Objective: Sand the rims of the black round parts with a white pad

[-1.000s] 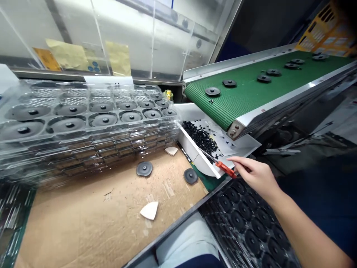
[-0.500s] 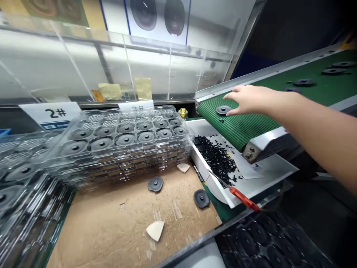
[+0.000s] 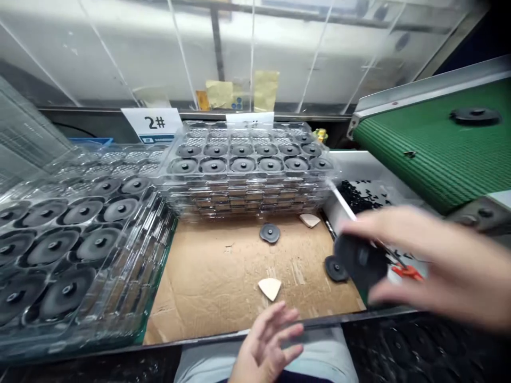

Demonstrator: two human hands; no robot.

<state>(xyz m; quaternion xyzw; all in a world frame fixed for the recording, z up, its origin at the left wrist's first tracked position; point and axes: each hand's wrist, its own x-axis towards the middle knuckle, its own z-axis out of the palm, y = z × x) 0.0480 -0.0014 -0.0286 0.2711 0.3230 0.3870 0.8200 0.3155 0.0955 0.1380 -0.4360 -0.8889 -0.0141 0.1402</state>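
black disc is the thing to watch: it sits in the right hand, with the fingers over its upper edge and the thumb under it, clamped on it as far as the motion blur lets me tell. from where i stand it is round, so it has no long axis to speak of. it stands tilted on edge, its face turned toward the person. the left hand is low by the person's lap, open and empty, its fingers spread. the held disc lies up and to the right of that hand, well apart from it, so the right hand is plainly the nearer one. just left of the held disc, a loose disc lies flat on a cardboard sheet. a second disc lies farther back, and a cream triangular scrap sits near the sheet's front edge. ahead, a stack of clear plastic trays holds rows of matching discs, with a second stack to its left. a green conveyor belt runs along the right, above a white bin of small black bits. an orange-handled tool shows just past the held disc.
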